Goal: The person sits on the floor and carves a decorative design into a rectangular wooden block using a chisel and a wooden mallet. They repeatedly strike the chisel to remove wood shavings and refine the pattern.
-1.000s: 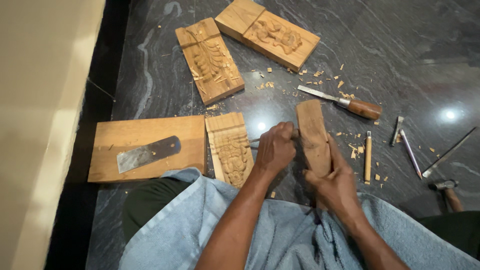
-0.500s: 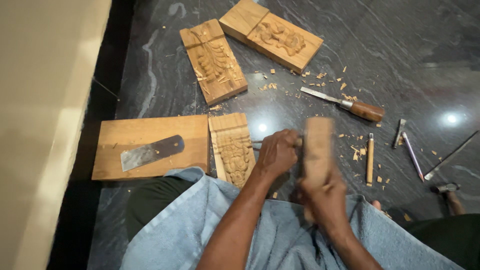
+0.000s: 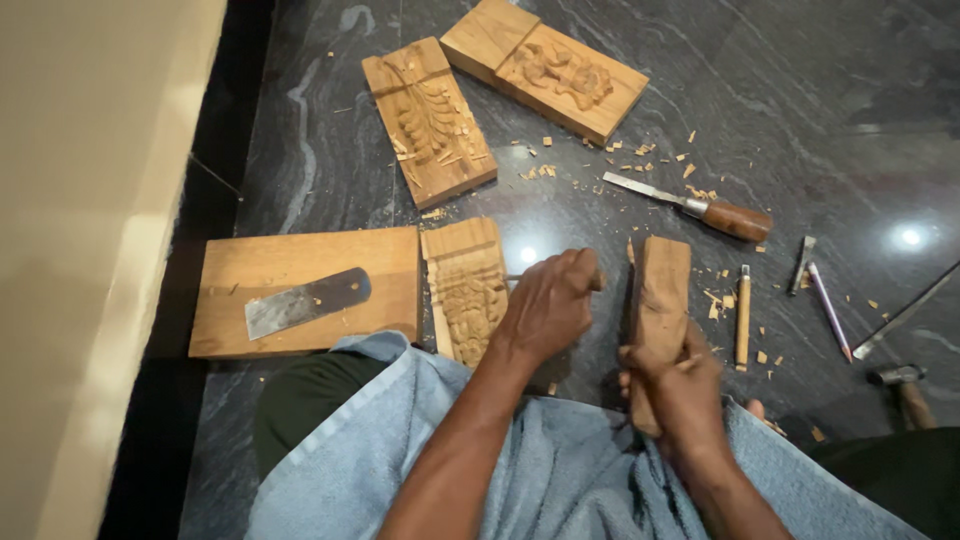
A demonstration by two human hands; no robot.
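Observation:
My left hand (image 3: pixel 548 305) is closed around a thin chisel whose wooden end (image 3: pixel 596 282) pokes out past the knuckles. It hovers at the right edge of a small carved wooden panel (image 3: pixel 465 290) lying on the dark stone floor. My right hand (image 3: pixel 680 392) grips the lower end of a long wooden block (image 3: pixel 660 295), held upright just right of the chisel. Both forearms rest over a light blue towel (image 3: pixel 560 470) on my lap.
A plain board (image 3: pixel 300 262) with a flat metal blade (image 3: pixel 305 300) lies to the left. Two larger carved panels (image 3: pixel 430 120) (image 3: pixel 560 75) lie farther out. A brown-handled chisel (image 3: pixel 700 208), slim tools (image 3: pixel 742 315) (image 3: pixel 828 308), a hammer (image 3: pixel 900 385) and wood chips lie at right. A pale wall (image 3: pixel 90 250) runs along the left.
My right hand has swung the wooden block from a tilt beside the left hand to an upright hold slightly further right. The left hand stays on the chisel.

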